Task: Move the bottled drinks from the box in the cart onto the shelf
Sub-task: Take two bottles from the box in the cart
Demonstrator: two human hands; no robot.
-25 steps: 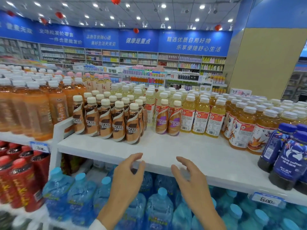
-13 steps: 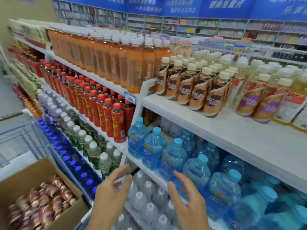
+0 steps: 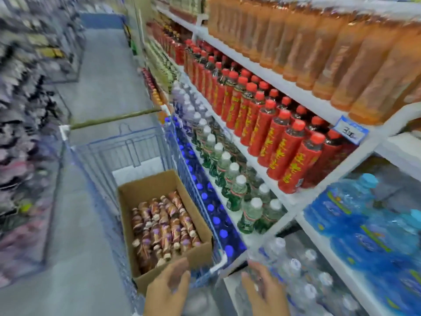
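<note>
An open cardboard box stands in a blue wire cart to the left of the shelving. Several brown coffee bottles lie on their sides inside it. My left hand hovers at the box's near right corner, fingers loosely spread and holding nothing. My right hand is beside it, in front of the low shelf of clear bottles, also empty with relaxed fingers. The white shelf rack runs along the right. The whole view is motion-blurred.
The rack holds orange tea bottles on top, red-labelled bottles below, green bottles, blue-capped bottles, large blue water jugs and clear bottles. A grey aisle floor runs ahead, with other racks on the left.
The view has swung left and down from the coffee shelf to the cart and box. Both empty hands have come down from the shelf edge toward the box.
</note>
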